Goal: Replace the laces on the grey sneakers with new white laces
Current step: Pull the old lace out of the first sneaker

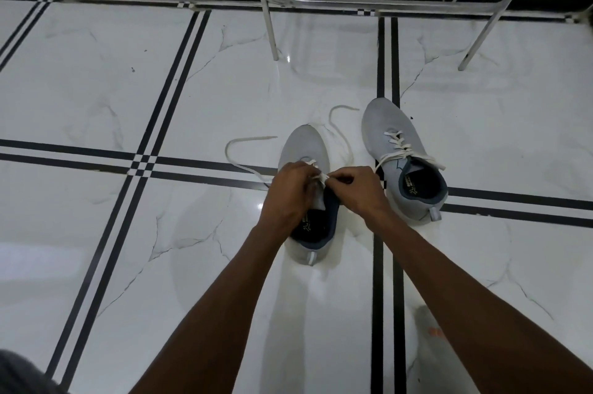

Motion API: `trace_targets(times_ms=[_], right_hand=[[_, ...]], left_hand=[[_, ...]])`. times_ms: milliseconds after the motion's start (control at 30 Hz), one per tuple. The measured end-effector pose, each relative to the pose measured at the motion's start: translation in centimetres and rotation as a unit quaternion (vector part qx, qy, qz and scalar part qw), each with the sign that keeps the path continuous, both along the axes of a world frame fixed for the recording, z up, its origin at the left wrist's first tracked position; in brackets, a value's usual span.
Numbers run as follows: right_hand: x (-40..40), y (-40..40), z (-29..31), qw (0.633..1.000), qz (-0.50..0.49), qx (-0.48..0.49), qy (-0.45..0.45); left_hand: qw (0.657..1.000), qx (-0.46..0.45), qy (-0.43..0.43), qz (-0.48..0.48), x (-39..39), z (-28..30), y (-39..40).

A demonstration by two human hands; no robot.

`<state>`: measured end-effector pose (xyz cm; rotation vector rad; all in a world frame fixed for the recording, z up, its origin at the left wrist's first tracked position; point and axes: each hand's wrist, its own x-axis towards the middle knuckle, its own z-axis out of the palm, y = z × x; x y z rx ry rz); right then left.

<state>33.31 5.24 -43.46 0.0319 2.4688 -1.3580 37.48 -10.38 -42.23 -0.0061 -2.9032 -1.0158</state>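
Near sneaker [303, 149] on tiled floor [96, 88], toe pointing away, heel loop toward viewer; long axis near-vertical in view. Left hand [290, 188] and right hand [353, 188] both pinching white lace [247, 140] over the eyelets. Risk: uneven pull could leave unequal ends; slack tails may snag. Second sneaker [401, 153] just right, laced.
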Motion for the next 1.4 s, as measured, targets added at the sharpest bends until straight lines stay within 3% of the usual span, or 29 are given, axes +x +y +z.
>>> trace_targets(times_ms=[200,300,367,467,567,700,767,800,867,900,967,1033,1100,1167,1233,1300,1333,1400], right_hand=[[0.2,0.1,0.3,0.99,-0.051,-0.067,-0.109],[0.1,0.5,0.5,0.989,-0.065,-0.068,-0.117],[0.1,0.7,0.6,0.989,-0.065,-0.07,-0.115],[0.4,0.4,1.0,0.989,-0.055,-0.076,-0.118],[0.5,0.1,1.5,0.988,-0.051,-0.086,-0.117],[0.5,0.0,1.5,0.989,-0.046,-0.09,-0.112],[0.6,0.0,1.2,0.988,-0.052,-0.089,-0.115],[0.5,0.1,1.1,0.988,-0.054,-0.09,-0.116],[0.6,0.3,0.9,0.987,-0.056,-0.091,-0.12],[0.6,0.5,0.8,0.987,-0.056,-0.09,-0.121],[0.8,0.5,0.9,0.988,-0.05,-0.086,-0.121],[0.8,0.3,1.1,0.987,-0.05,-0.089,-0.123],[0.9,0.1,1.3,0.988,-0.044,-0.088,-0.121],[0.9,0.1,1.4,0.989,-0.042,-0.086,-0.116],[0.9,0.3,1.4,0.988,-0.041,-0.09,-0.119],[0.8,0.5,1.1,0.986,-0.049,-0.098,-0.123],[0.9,0.6,1.0,0.987,-0.046,-0.096,-0.122],[1.0,0.7,0.8,0.99,-0.04,-0.081,-0.11]], left_hand=[[0.999,-0.021,0.036,0.026,-0.4,-1.1,-0.2],[0.965,0.083,0.064,0.242,-0.8,-0.5,-2.9],[0.942,0.111,0.052,0.312,-0.5,-0.4,-4.7],[0.973,0.11,0.074,0.19,0.2,0.3,-4.0],[0.999,0.026,0.044,0.017,-0.1,0.0,-1.5],[0.998,-0.051,0.031,-0.017,-0.6,-1.0,-0.1],[0.997,-0.024,0.052,0.06,-0.7,-0.9,-1.3],[0.987,0.008,0.067,0.147,-0.9,-0.6,-2.4],[0.942,0.064,0.069,0.324,-1.1,0.0,-5.4],[0.929,0.075,0.063,0.357,-1.0,0.1,-6.4],[0.949,0.055,0.085,0.299,-0.3,0.4,-6.2],[0.982,0.036,0.109,0.147,0.1,0.6,-4.1],[0.998,-0.001,0.059,-0.003,0.2,-0.1,-1.8],[0.998,-0.044,0.008,-0.053,-0.5,-1.1,-0.4],[0.996,-0.077,0.001,-0.044,-1.3,-1.2,-0.4],[0.996,-0.081,0.024,0.025,-1.9,-0.9,-1.7],[0.99,-0.04,0.048,0.128,-1.9,-0.5,-2.9],[0.933,0.077,0.069,0.346,-2.3,0.5,-5.7]])
